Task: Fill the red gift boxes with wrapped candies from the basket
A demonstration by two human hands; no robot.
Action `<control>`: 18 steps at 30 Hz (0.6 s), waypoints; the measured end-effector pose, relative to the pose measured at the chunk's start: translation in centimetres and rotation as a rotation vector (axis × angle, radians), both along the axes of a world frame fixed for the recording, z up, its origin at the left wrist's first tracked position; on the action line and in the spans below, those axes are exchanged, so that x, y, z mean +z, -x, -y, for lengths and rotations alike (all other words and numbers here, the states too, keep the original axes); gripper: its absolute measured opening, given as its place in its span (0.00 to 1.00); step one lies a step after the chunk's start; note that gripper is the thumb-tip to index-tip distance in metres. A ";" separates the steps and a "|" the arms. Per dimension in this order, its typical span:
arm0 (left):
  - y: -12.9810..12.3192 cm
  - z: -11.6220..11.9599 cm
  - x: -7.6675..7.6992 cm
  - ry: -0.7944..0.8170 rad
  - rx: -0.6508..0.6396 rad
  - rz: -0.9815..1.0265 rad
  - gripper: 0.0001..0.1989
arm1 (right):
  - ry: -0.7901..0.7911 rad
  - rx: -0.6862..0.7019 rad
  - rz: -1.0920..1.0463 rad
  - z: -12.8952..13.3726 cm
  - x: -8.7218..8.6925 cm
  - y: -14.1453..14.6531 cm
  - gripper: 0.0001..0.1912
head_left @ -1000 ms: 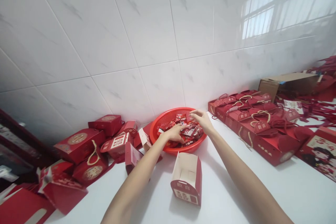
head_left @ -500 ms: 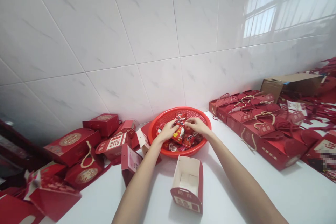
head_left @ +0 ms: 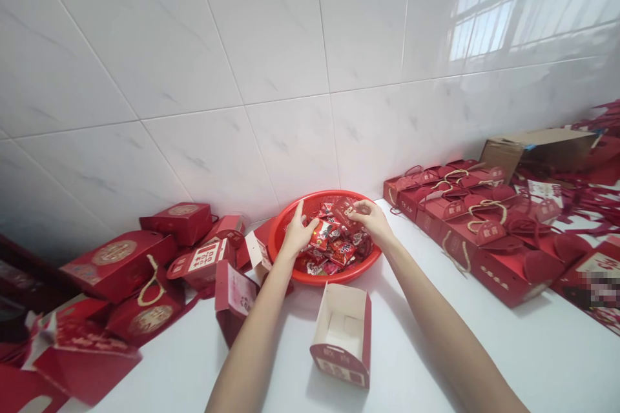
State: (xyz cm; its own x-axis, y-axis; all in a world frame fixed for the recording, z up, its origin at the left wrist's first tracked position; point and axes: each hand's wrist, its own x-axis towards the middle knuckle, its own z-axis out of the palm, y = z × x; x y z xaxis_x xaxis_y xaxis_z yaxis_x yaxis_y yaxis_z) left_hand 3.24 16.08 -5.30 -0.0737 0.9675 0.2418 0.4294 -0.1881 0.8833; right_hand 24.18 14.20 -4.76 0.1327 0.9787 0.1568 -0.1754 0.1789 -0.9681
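A red plastic basket [head_left: 325, 279] full of wrapped candies [head_left: 341, 251] stands against the wall. My left hand [head_left: 298, 234] is over its left side, index finger raised and thumb apart, touching a red and yellow packet [head_left: 320, 234]; whether it grips the packet is unclear. My right hand [head_left: 372, 218] is at the basket's right side, its fingers closed on a dark red packet [head_left: 345, 210] lifted above the other candies. In front of the basket an open red box [head_left: 341, 329] with a cream inside stands upright on the white table [head_left: 407, 361].
Red gift boxes [head_left: 119, 258] crowd the left, one open box [head_left: 235, 300] beside my left forearm. Rows of closed boxes with cord handles [head_left: 484, 251] stand at the right. Behind them are a cardboard box [head_left: 504, 158] and red ribbons [head_left: 576, 200]. A tiled wall [head_left: 290, 148] rises behind.
My left index finger has lifted away from the candies. My right hand has risen slightly, with a dark red packet now visible in its fingers. The view has shifted a little.
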 end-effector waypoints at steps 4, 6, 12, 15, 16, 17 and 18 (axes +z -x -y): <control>-0.1 0.4 0.7 -0.067 0.009 -0.052 0.22 | -0.058 0.005 -0.019 -0.2 -0.2 0.0 0.17; -0.3 0.6 1.1 -0.090 -0.018 -0.053 0.14 | -0.094 -0.010 0.003 -0.1 -0.2 0.0 0.17; -1.0 1.4 1.9 -0.160 -0.012 -0.018 0.14 | -0.152 0.076 0.230 0.7 0.6 0.4 0.16; -1.3 1.6 2.0 -0.241 -0.039 0.025 0.15 | -0.156 0.211 0.300 1.2 1.1 0.7 0.19; -1.4 1.6 2.0 -0.273 -0.065 0.032 0.16 | -0.159 0.274 0.310 1.3 1.3 0.8 0.20; -1.5 1.7 1.9 -0.299 -0.098 0.031 0.16 | -0.161 0.342 0.310 1.5 1.3 0.8 0.20; -1.6 1.8 1.9 -0.315 -0.137 0.020 0.17 | -0.164 0.405 0.301 1.6 1.4 0.8 0.20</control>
State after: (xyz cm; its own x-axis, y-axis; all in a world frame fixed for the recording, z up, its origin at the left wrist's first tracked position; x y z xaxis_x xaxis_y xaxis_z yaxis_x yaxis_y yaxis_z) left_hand 4.87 14.31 -3.37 0.0434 0.8470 0.5299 0.3643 -0.5073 0.7810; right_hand 23.38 12.63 -3.37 -0.3255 0.9015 0.2852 0.0193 0.3079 -0.9512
